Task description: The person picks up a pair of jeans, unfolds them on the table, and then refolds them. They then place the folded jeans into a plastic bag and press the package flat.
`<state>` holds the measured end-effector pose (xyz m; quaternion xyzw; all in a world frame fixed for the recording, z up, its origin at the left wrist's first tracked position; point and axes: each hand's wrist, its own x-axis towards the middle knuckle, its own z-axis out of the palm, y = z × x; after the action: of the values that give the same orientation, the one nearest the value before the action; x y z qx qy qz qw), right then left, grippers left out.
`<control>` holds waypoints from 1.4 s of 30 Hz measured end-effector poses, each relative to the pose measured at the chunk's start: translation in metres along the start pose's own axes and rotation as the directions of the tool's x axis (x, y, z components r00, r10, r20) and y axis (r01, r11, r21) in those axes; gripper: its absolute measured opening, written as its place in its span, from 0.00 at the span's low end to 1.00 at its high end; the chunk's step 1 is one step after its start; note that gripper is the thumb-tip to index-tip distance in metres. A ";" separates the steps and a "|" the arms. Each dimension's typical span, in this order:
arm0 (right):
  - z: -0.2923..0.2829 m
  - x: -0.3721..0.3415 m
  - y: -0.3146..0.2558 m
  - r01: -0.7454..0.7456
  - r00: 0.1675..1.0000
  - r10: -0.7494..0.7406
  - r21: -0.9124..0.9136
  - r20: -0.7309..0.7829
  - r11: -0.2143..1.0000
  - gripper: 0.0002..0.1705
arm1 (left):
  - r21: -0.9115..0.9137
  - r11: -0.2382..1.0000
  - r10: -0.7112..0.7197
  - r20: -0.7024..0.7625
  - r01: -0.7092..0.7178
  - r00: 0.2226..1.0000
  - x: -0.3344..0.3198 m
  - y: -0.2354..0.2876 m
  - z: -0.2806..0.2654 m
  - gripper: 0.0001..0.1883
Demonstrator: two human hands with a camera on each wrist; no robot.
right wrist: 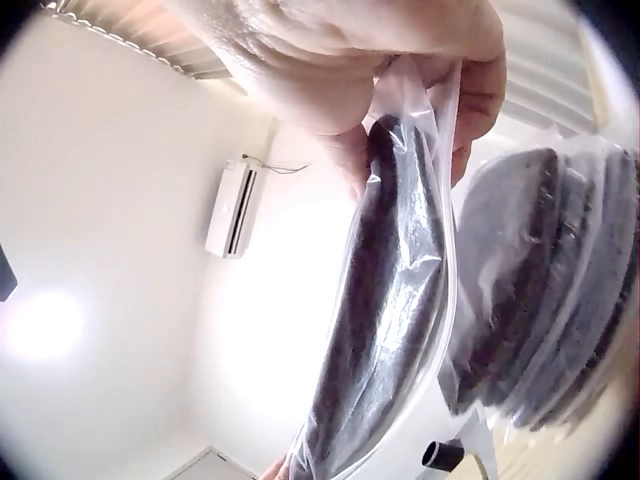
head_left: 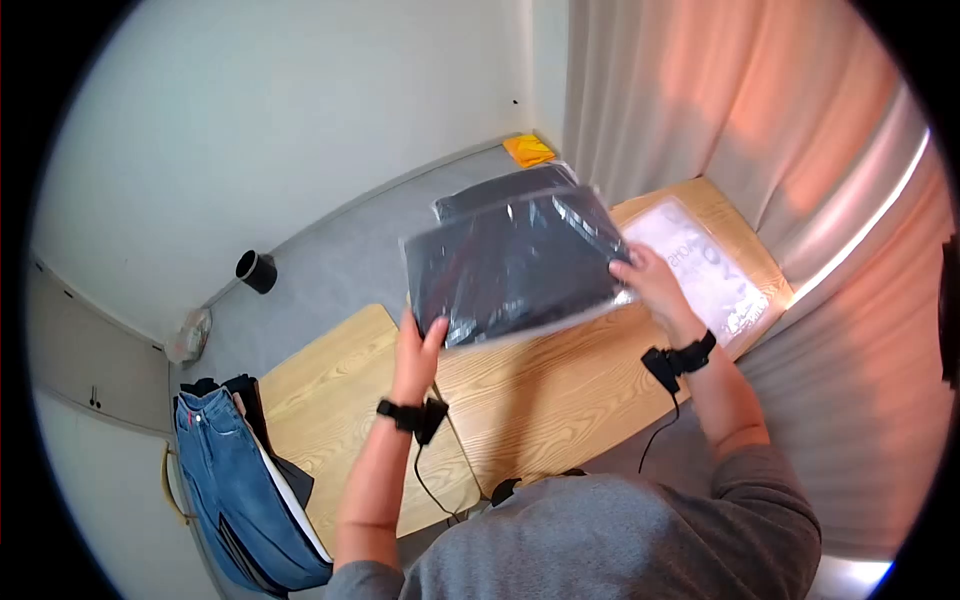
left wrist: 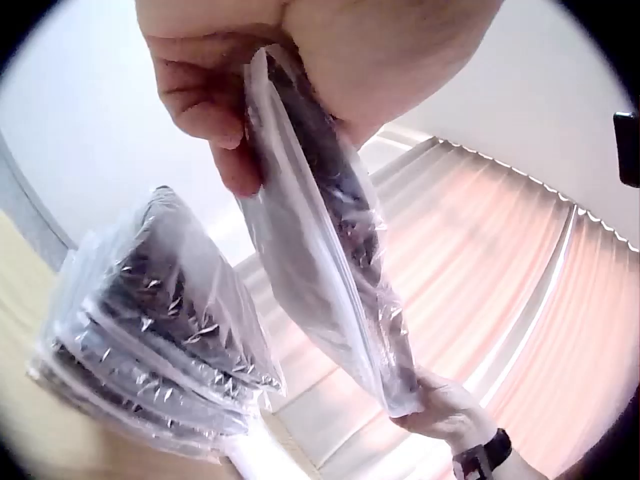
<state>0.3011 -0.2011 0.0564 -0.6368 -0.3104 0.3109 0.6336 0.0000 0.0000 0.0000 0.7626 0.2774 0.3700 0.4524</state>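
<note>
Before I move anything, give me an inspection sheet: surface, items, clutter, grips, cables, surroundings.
Surface: light wood table.
Job's things: clear bag with dark contents, held up; stack of similar bags behind it.
Clutter: blue jeans at left end; white printed packaging at right.
Grips: left grip and right grip hold opposite sides of the clear bag.
Cables: one from each wristband.
Surroundings: curtain, pale wall, black bin.

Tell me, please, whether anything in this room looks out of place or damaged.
Nothing looks spilled, and the held packet shows no obvious damage. Slightly odd, perhaps: a yellow item on the floor in the far corner and a clear plastic bag by the cabinet, both lying stray, away from the table.
</note>
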 end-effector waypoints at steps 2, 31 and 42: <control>0.012 0.006 -0.009 0.027 1.000 -0.027 0.130 -0.003 0.991 0.25 | 0.042 0.999 -0.034 -0.029 0.035 0.999 0.014 0.024 -0.013 0.20; -0.053 0.121 0.113 0.123 0.848 -0.260 -0.304 -0.462 0.945 0.22 | 0.171 0.954 -0.190 -0.285 0.245 0.939 0.093 -0.087 0.056 0.26; -0.004 -0.035 0.190 -0.103 0.990 0.098 -0.046 -0.104 0.994 0.10 | 0.558 0.762 -0.066 -0.439 0.329 0.896 -0.136 -0.062 -0.097 0.09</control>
<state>0.2831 -0.2323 -0.1331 -0.6827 -0.2531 0.3017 0.6155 -0.1624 -0.0292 -0.0673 0.7433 0.5487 0.3526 0.1490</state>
